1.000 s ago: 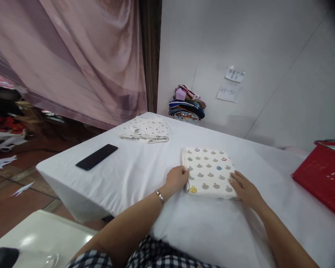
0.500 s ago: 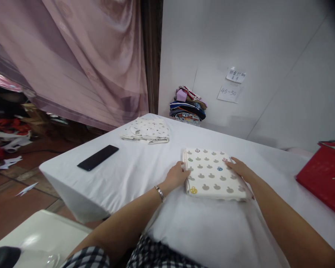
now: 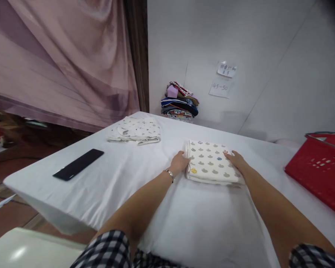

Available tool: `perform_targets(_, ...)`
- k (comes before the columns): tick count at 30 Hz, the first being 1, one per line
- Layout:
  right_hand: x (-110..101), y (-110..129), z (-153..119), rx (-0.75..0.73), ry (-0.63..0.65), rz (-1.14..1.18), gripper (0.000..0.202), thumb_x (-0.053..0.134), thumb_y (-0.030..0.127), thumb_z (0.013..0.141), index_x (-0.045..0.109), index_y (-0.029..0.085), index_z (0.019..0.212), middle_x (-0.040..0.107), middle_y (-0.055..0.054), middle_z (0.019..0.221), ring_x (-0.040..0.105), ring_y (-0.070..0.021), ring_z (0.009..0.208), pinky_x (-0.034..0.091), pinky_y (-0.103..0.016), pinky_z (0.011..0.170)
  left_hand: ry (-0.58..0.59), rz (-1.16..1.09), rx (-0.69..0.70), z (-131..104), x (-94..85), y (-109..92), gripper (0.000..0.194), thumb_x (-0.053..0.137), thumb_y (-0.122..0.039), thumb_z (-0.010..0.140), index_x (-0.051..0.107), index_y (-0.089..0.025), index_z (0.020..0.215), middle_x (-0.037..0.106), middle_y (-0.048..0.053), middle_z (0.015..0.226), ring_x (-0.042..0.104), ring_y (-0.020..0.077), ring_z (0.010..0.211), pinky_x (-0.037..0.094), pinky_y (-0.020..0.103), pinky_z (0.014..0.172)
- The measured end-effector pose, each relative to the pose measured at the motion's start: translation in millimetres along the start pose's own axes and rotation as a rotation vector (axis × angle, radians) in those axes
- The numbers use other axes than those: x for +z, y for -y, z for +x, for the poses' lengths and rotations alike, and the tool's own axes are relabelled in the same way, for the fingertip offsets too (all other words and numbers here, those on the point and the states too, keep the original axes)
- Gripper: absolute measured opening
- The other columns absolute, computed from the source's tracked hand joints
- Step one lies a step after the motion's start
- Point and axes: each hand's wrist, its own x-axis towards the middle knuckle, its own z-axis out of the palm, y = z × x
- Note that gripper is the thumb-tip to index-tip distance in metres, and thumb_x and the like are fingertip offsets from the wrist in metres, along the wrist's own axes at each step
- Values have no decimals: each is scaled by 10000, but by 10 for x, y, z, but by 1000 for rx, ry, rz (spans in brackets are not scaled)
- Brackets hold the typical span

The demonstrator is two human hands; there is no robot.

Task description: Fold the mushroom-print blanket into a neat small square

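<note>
A folded white cloth (image 3: 211, 164) printed with grey mushroom shapes, and a few in colour, rests on the white-covered table. My left hand (image 3: 180, 162) grips its left edge, thumb over the top and fingers partly hidden at the side. On the opposite edge, my right hand (image 3: 236, 161) holds the cloth with its thumb side on top; its other fingers are mostly out of sight. Another folded white cloth (image 3: 138, 130) with small dark prints lies farther back on the left, apart from both hands.
A black phone-like slab (image 3: 78, 164) lies at the table's left. To the right stands a red plastic basket (image 3: 319, 167). Stacked folded fabrics (image 3: 180, 102) sit beyond the back edge, against a wall with paper signs (image 3: 220, 88). A pale stool-like surface (image 3: 30, 249) is at lower left.
Both hands have moved the mushroom-print cloth a little forward, away from my body, keeping their hold on its sides. My view has shifted slightly to the right.
</note>
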Motion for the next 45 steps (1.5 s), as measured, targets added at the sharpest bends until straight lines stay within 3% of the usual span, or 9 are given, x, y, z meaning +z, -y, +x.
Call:
perform_targets(6, -76, -83, -179, 118, 105, 91, 722, 544, 603, 776, 485, 148, 1334, 544, -175, 1307, 557, -315, 1143, 446, -444, 958, -45, -112, 19, -69, 59, 144, 454, 607, -383, 795, 497, -178, 1184, 678, 73, 1022, 642, 178, 880, 450, 257, 760)
perform_targets(9, -145, -59, -360, 78, 87, 100, 687, 545, 564, 789, 474, 167, 1345, 566, -143, 1287, 581, -289, 1107, 449, -420, 957, -26, -235, 19, -115, 52, 162, 390, 625, -377, 795, 527, -180, 1117, 680, 66, 1001, 641, 145, 761, 472, 248, 707)
perform_targets(13, -143, 93, -803, -222, -89, 83, 484, 500, 494, 836, 587, 200, 1211, 602, -96, 1242, 562, -263, 1124, 453, -403, 941, 28, -323, 26, -160, 13, 147, 232, 587, -315, 825, 571, -177, 1010, 685, 46, 952, 618, 106, 674, 487, 217, 628)
perform_targets(15, -94, 225, -1070, -428, -97, 111, 390, 469, 468, 866, 630, 225, 1125, 627, -71, 1203, 563, -243, 1119, 482, -374, 898, 44, -330, 32, -177, -16, 131, 169, 567, -275, 827, 584, -170, 959, 683, 38, 910, 609, 95, 654, 485, 204, 608)
perform_targets(19, 60, 548, -1465, -763, 28, 76, 311, 464, 418, 898, 640, 241, 1083, 661, -59, 1118, 591, -223, 1067, 470, -384, 924, 58, -307, 20, -193, -86, 91, 80, 591, -224, 775, 594, -155, 816, 658, 19, 758, 587, 93, 595, 463, 198, 558)
perform_targets(25, 293, 921, -1631, -1063, 193, -116, 276, 473, 380, 914, 604, 243, 1115, 638, -68, 1135, 575, -237, 1050, 455, -426, 920, 112, -282, 28, -267, -160, 86, 159, 614, -279, 738, 560, -159, 649, 555, -17, 537, 548, 104, 531, 393, 196, 474)
perform_targets(34, 524, 814, -1682, -1060, 107, -201, 358, 469, 281, 901, 519, 223, 1251, 582, -109, 1216, 530, -268, 1115, 447, -447, 927, 272, -314, 110, -365, -187, 127, 165, 600, -325, 710, 601, -161, 694, 570, -21, 578, 536, 102, 558, 397, 205, 509)
perform_targets(39, 563, 750, -1678, -1067, 86, -175, 354, 415, 216, 906, 538, 197, 1238, 590, -116, 1203, 531, -260, 1110, 445, -443, 926, 411, -211, 125, -459, -340, 51, 197, 629, -351, 674, 599, -158, 647, 568, -15, 602, 520, 103, 571, 405, 218, 521)
perform_targets(45, 572, 740, -1721, -1056, 55, -179, 367, 423, 225, 906, 511, 202, 1261, 570, -118, 1248, 500, -265, 1157, 404, -459, 960, 598, -269, 111, -533, -474, 7, 230, 672, -380, 653, 646, -163, 725, 592, -10, 671, 537, 102, 599, 419, 235, 565)
